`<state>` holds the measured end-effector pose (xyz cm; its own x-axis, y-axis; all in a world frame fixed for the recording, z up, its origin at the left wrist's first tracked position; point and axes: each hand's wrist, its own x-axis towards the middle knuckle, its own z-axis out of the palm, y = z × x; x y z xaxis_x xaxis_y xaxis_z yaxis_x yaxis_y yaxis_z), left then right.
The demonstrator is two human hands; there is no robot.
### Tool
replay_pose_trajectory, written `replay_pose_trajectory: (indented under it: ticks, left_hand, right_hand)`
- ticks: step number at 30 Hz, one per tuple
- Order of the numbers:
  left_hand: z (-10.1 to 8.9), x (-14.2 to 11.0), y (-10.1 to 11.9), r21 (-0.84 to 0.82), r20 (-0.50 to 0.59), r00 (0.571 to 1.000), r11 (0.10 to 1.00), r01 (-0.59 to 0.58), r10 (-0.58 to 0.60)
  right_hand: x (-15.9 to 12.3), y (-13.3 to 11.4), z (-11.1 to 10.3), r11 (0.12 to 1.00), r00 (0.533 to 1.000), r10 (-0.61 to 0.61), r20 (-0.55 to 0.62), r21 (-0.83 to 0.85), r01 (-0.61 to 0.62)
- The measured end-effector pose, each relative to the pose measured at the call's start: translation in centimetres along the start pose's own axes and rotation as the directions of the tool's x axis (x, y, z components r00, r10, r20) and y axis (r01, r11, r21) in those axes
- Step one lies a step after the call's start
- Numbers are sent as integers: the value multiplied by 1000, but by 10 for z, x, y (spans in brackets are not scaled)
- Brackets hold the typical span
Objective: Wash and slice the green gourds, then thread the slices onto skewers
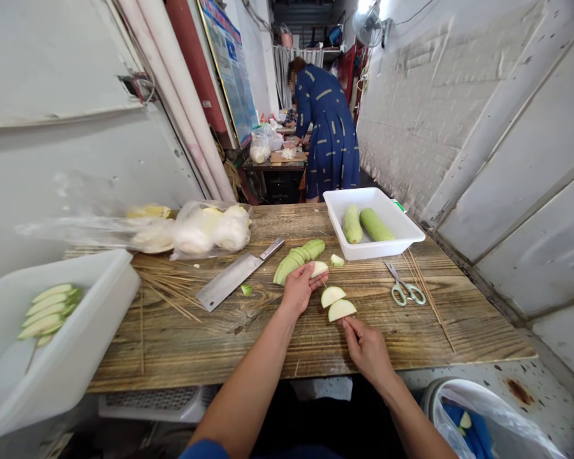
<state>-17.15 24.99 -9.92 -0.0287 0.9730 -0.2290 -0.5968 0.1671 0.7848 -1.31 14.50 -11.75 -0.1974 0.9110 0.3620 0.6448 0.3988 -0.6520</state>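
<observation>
Thumb and fingers of my left hand (297, 290) pinch a pale half-round squash slice (319, 269) near the tip of a bamboo skewer (324, 282). My right hand (369, 349) is closed on the skewer's lower end, just below two threaded slices, an upper slice (333, 296) and a lower slice (342, 310). Behind my left hand a fanned row of green-edged squash slices (294, 260) lies on the wooden table (268, 357). A small squash end piece (336, 260) rests beside the row. How the left slice meets the skewer tip is partly hidden by my fingers.
A cleaver (234, 279) lies left of the slices, near loose skewers (167, 280) and bagged vegetables (213, 226). Scissors (405, 290) lie right. One white tub (377, 250) holds two whole squashes; another tub (100, 306) holds skewered slices (50, 309). A person (332, 127) bends over a far table.
</observation>
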Motion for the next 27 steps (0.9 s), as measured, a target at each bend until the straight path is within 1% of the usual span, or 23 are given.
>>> replay_pose_trajectory:
  ticks: [3,18,27]
  left_hand:
    - [0,0,0,1,3,1000,1000,-2,2]
    - [3,-3,2,-21,15,1000,1000,-5,5]
    - [1,-2,0,-22,15,1000,1000,-12,12]
  right_hand:
    - [0,-1,0,1000,1000,5,4,-22,-5]
    - [0,-1,-1,1000,1000,15,9,12,-15]
    - [1,-5,-1,996,999,47,15,75,-48]
